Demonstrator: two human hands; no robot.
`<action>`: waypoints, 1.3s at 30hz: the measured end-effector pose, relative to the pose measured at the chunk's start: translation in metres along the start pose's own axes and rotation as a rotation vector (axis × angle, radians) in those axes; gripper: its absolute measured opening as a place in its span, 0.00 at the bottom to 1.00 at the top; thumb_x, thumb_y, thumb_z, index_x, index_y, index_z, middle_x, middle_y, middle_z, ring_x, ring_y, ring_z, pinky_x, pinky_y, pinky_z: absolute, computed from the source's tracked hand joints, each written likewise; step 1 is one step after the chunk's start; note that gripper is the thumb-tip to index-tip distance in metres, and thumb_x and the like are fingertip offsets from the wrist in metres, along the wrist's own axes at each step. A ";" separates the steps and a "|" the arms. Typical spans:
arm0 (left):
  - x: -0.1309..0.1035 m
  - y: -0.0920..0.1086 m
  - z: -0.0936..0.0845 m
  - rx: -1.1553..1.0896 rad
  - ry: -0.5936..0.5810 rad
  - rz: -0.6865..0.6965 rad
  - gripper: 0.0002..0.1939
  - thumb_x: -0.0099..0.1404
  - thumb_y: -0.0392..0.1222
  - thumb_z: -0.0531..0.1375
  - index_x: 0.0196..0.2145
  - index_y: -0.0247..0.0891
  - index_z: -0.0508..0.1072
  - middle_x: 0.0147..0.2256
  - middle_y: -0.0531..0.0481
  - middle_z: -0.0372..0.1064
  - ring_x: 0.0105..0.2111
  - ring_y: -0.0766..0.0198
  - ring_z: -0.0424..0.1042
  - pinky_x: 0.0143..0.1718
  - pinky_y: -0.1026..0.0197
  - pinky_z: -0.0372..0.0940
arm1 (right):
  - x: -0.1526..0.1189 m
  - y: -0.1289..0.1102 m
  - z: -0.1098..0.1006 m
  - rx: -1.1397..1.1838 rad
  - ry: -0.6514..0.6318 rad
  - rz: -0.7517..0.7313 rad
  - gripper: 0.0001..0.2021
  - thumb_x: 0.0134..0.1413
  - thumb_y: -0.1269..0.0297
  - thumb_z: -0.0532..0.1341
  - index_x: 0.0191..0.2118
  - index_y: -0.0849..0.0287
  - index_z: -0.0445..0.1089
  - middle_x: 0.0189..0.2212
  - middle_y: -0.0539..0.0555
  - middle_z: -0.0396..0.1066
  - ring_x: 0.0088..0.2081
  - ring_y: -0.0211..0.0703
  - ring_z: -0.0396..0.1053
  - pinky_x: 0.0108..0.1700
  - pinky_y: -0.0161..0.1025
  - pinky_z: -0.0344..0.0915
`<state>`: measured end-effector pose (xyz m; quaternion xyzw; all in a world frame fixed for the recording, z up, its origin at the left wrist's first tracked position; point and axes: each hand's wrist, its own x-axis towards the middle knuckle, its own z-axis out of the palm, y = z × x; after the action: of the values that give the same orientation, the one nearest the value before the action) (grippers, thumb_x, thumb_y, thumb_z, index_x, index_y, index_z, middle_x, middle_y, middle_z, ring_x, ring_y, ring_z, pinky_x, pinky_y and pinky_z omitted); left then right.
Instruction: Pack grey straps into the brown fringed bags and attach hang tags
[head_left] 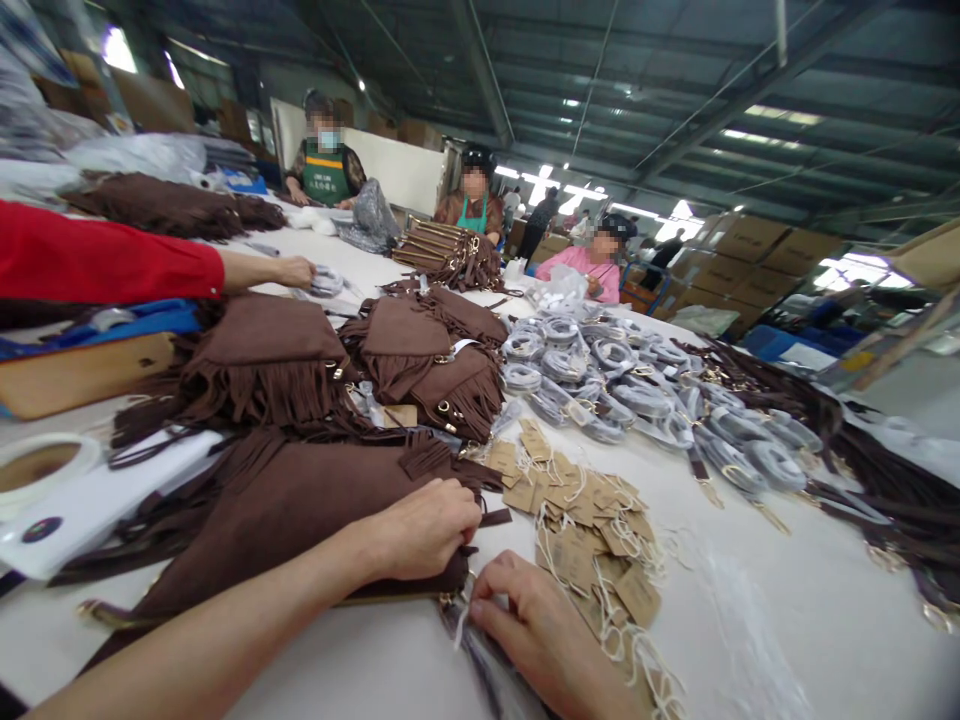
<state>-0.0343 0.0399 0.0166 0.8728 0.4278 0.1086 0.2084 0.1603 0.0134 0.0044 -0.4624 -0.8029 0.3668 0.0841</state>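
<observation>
Right hand [536,625] pinches something hidden; left hand [424,525] grips brown fringed bag [300,510].

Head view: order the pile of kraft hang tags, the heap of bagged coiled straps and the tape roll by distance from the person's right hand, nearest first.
1. Pile of kraft hang tags: just beside the right hand.
2. Heap of bagged coiled straps: beyond the tags, mid-table.
3. Tape roll: far left edge.

Dark brown fringed bag [300,510] — tan paper tags [577,520], grey-white wrapped coils [622,380], red sleeve [97,262] — white table [787,600]
</observation>
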 end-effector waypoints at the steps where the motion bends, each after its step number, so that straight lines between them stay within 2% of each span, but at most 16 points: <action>1: -0.001 0.000 0.001 -0.015 0.015 -0.001 0.08 0.62 0.27 0.55 0.30 0.38 0.69 0.36 0.50 0.71 0.39 0.60 0.67 0.43 0.60 0.61 | 0.000 0.001 0.002 0.014 -0.002 0.018 0.05 0.53 0.72 0.60 0.29 0.58 0.72 0.31 0.50 0.71 0.37 0.43 0.67 0.40 0.36 0.57; 3: -0.002 0.001 0.001 -0.095 0.072 0.032 0.10 0.59 0.24 0.54 0.31 0.38 0.69 0.38 0.49 0.71 0.41 0.60 0.68 0.44 0.61 0.62 | 0.001 0.004 0.003 0.059 -0.007 0.069 0.04 0.51 0.70 0.60 0.28 0.58 0.72 0.27 0.49 0.69 0.33 0.43 0.66 0.37 0.36 0.57; 6: -0.002 0.006 0.001 -0.283 0.168 0.155 0.19 0.55 0.20 0.53 0.40 0.37 0.70 0.47 0.48 0.71 0.48 0.62 0.67 0.52 0.62 0.60 | 0.003 0.005 -0.007 0.130 0.014 0.073 0.05 0.50 0.66 0.58 0.26 0.59 0.69 0.23 0.48 0.66 0.30 0.42 0.64 0.34 0.36 0.56; 7: -0.002 0.007 0.001 -0.316 0.175 0.175 0.21 0.56 0.20 0.53 0.43 0.38 0.71 0.48 0.48 0.71 0.49 0.62 0.68 0.52 0.62 0.60 | 0.003 0.004 -0.013 0.145 0.023 0.048 0.06 0.49 0.65 0.58 0.25 0.58 0.68 0.23 0.48 0.66 0.29 0.41 0.63 0.33 0.36 0.56; 9: -0.002 0.010 0.001 -0.298 0.158 0.145 0.18 0.61 0.24 0.55 0.46 0.38 0.72 0.45 0.48 0.73 0.47 0.61 0.69 0.50 0.61 0.61 | 0.003 0.003 -0.024 0.158 0.032 -0.004 0.08 0.49 0.62 0.57 0.23 0.58 0.66 0.23 0.49 0.65 0.28 0.41 0.63 0.32 0.36 0.56; 11: -0.002 0.011 0.001 -0.225 0.117 0.087 0.11 0.65 0.31 0.57 0.43 0.39 0.75 0.39 0.49 0.75 0.42 0.60 0.71 0.47 0.61 0.62 | 0.002 0.002 -0.033 0.148 0.035 -0.015 0.10 0.50 0.59 0.57 0.23 0.57 0.65 0.23 0.49 0.65 0.28 0.41 0.63 0.32 0.37 0.56; 13: -0.001 0.009 0.001 -0.167 0.076 0.058 0.08 0.67 0.34 0.57 0.38 0.40 0.77 0.36 0.50 0.76 0.41 0.60 0.72 0.46 0.60 0.61 | 0.002 0.003 -0.036 0.125 0.056 -0.002 0.11 0.50 0.58 0.57 0.24 0.57 0.66 0.23 0.49 0.64 0.28 0.42 0.62 0.32 0.37 0.56; 17: -0.001 0.004 -0.001 -0.109 0.022 0.047 0.08 0.65 0.34 0.59 0.32 0.40 0.78 0.32 0.51 0.77 0.41 0.58 0.72 0.49 0.57 0.60 | 0.002 0.008 -0.031 0.097 0.076 -0.003 0.10 0.51 0.59 0.57 0.25 0.58 0.67 0.23 0.48 0.62 0.26 0.40 0.60 0.30 0.36 0.54; 21: -0.002 0.001 -0.004 -0.146 -0.014 0.058 0.07 0.62 0.33 0.61 0.32 0.40 0.78 0.32 0.51 0.77 0.42 0.59 0.72 0.53 0.57 0.59 | 0.000 0.012 -0.024 0.149 0.080 0.021 0.10 0.52 0.59 0.57 0.26 0.58 0.67 0.20 0.45 0.57 0.24 0.38 0.55 0.27 0.35 0.51; 25: -0.003 0.003 -0.003 -0.163 -0.030 0.029 0.07 0.61 0.33 0.60 0.32 0.41 0.78 0.33 0.52 0.77 0.44 0.58 0.71 0.62 0.48 0.50 | 0.001 0.014 -0.021 0.206 0.055 0.024 0.12 0.54 0.56 0.58 0.26 0.57 0.67 0.19 0.45 0.54 0.24 0.37 0.53 0.26 0.35 0.49; 28: -0.004 0.005 -0.001 -0.163 -0.033 0.001 0.06 0.61 0.33 0.60 0.31 0.41 0.76 0.33 0.52 0.76 0.44 0.58 0.70 0.63 0.44 0.48 | 0.002 0.017 -0.025 0.245 0.137 -0.029 0.15 0.55 0.52 0.59 0.26 0.57 0.68 0.22 0.46 0.57 0.24 0.37 0.53 0.26 0.35 0.50; 31: -0.005 0.008 -0.001 -0.171 -0.033 -0.007 0.06 0.61 0.33 0.60 0.29 0.40 0.74 0.32 0.52 0.74 0.44 0.58 0.69 0.64 0.41 0.45 | 0.002 0.021 -0.032 0.283 0.205 -0.032 0.17 0.55 0.49 0.59 0.24 0.57 0.69 0.22 0.48 0.62 0.25 0.39 0.59 0.29 0.36 0.55; 35: -0.008 0.009 -0.003 -0.218 -0.014 0.002 0.06 0.60 0.31 0.60 0.29 0.41 0.73 0.32 0.53 0.74 0.44 0.59 0.68 0.65 0.40 0.42 | 0.003 0.023 -0.037 0.246 0.201 0.006 0.16 0.53 0.50 0.60 0.27 0.57 0.75 0.25 0.51 0.72 0.31 0.45 0.67 0.35 0.37 0.62; 39: -0.010 0.009 -0.004 -0.224 -0.014 0.009 0.06 0.60 0.31 0.60 0.29 0.40 0.73 0.32 0.54 0.74 0.44 0.59 0.68 0.65 0.40 0.41 | 0.007 0.022 -0.033 0.168 0.170 -0.012 0.15 0.55 0.52 0.58 0.27 0.56 0.76 0.25 0.51 0.73 0.30 0.45 0.69 0.34 0.37 0.62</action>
<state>-0.0352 0.0280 0.0241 0.8467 0.4076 0.1506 0.3072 0.1868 0.0425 0.0121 -0.4785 -0.7620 0.3916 0.1923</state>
